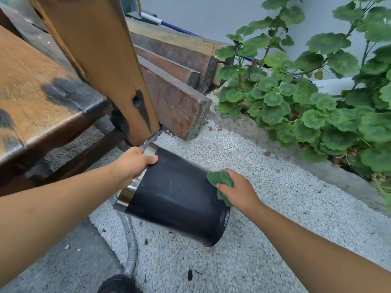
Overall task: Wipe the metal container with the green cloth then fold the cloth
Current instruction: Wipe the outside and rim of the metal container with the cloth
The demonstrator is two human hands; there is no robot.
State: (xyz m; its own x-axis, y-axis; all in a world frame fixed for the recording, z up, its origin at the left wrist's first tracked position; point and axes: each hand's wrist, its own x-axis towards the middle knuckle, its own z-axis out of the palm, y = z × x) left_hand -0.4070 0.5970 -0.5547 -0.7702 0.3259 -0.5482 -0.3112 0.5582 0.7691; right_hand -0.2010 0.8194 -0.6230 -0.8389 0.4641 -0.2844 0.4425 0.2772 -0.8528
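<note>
I'm mid-wipe, I judge — my left hand (135, 163) grips the tilted container (175, 197) by its rim. My right hand (237, 190) presses the bunched cloth (220, 178) against its side — folding not yet begun.

Outdoor yard – white gravel (264, 187), leafy plants (306, 106), stacked wooden planks (179, 98), worn wooden bench (42, 85)

The left arm (63, 208) fills the lower left of the frame and the right arm (317, 246) the lower right. Both arms are bare all the way to the wrist, with smooth skin. The left hand (135, 163) and the right hand (239, 191) are bare too. At the bottom middle is a dark fuzzy shape (118, 285); I cannot tell what it is.
</note>
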